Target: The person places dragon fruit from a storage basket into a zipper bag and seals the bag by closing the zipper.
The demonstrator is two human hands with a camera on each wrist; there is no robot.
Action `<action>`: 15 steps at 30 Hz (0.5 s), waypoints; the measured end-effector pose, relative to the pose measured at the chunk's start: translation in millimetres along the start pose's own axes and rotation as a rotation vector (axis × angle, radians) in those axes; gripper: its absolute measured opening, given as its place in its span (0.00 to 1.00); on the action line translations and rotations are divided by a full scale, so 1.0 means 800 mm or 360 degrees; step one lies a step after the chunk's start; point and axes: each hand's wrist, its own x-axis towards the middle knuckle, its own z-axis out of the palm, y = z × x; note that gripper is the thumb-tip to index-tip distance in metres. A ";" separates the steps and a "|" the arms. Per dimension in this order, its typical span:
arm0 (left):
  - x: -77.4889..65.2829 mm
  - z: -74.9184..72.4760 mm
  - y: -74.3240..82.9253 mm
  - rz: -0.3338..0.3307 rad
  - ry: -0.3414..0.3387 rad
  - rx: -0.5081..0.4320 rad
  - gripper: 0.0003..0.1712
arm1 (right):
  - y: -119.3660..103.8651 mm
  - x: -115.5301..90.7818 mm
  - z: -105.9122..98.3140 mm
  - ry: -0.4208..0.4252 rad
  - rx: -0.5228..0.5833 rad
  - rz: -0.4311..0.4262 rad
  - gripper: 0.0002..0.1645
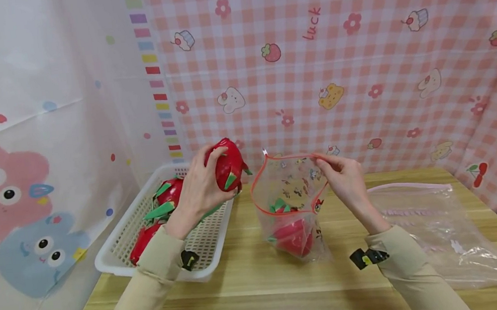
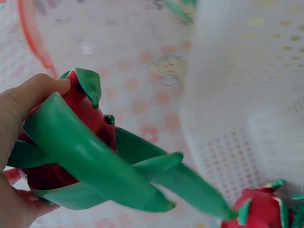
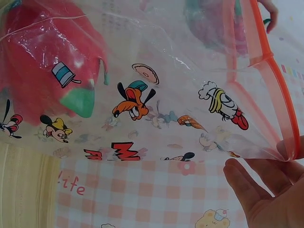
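- Red dragon fruit with green leaves, 1 of them (image 1: 230, 164), is up in the air between basket and bag, near the bag's mouth but apart from it.
- 1 left hand (image 1: 203, 182) grasps that fruit, thumb and fingers curled round its sides; at least 4 green leaves (image 2: 90, 147) show in the left wrist view.
- 1 right hand (image 1: 345, 177) pinches the bag at the right of its mouth, thumb and fingertips on the rim.
- 1 clear bag (image 1: 262, 224) stands on the table, mouth agape, with 1 orange-red rim (image 1: 291, 212), 1 pale zip slider (image 1: 265, 151) and several cartoon prints.
- At least 1 fruit (image 1: 294, 236) lies inside it; whether the leaves higher up belong to a 2nd, I cannot tell.
- 1 white perforated basket (image 1: 115, 267) sits at the left, at least 2 fruits within: 1 towards the back (image 1: 171, 192), 1 nearer the front (image 1: 141, 244).
- 1 more clear bag (image 1: 430, 237) lies flat at the right.
- 1 wood-grain table (image 1: 264, 305) bears all this; behind it hangs 1 pink checked cloth (image 1: 384, 60).
- 2 pale sleeves, 2 dark wrist devices (image 1: 369, 257).
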 end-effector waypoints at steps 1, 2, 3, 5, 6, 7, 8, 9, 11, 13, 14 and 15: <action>0.001 -0.003 0.003 0.0010 0.0011 -0.0015 0.53 | 0.000 0.000 0.000 0.0002 0.0000 -0.0001 0.19; 0.001 -0.006 0.006 0.0021 0.0022 -0.0031 0.53 | 0.000 0.000 0.000 0.0004 -0.0001 -0.0004 0.18; 0.002 -0.009 0.009 0.0029 0.0033 -0.0050 0.53 | 0.000 0.000 0.000 0.0004 -0.0003 -0.0007 0.18; 0.003 -0.015 0.014 0.0048 0.0057 -0.0095 0.54 | -0.001 -0.001 0.000 0.0002 -0.0002 -0.0013 0.18; 0.003 -0.018 0.016 0.0054 0.0068 -0.0112 0.55 | -0.001 -0.001 0.000 0.0000 -0.0003 -0.0015 0.18; 0.003 -0.020 0.018 0.0063 0.0080 -0.0130 0.55 | -0.001 -0.001 0.000 -0.0003 -0.0005 -0.0016 0.19; 0.003 -0.023 0.020 0.0073 0.0091 -0.0148 0.56 | -0.001 -0.001 0.000 -0.0003 -0.0007 -0.0017 0.19; 0.004 -0.025 0.023 0.0084 0.0100 -0.0166 0.56 | -0.002 -0.001 0.000 -0.0004 -0.0005 -0.0015 0.19; 0.005 -0.030 0.028 0.0112 0.0113 -0.0192 0.57 | -0.002 -0.001 0.001 -0.0009 -0.0004 -0.0017 0.19; 0.005 -0.035 0.034 0.0138 0.0112 -0.0224 0.57 | -0.003 -0.001 0.001 -0.0005 -0.0004 -0.0017 0.19; 0.006 -0.037 0.037 0.0153 0.0108 -0.0243 0.57 | -0.004 0.000 0.002 -0.0003 -0.0003 -0.0019 0.18; 0.007 -0.040 0.040 0.0170 0.0102 -0.0263 0.57 | -0.005 0.000 0.002 -0.0001 0.0001 -0.0020 0.18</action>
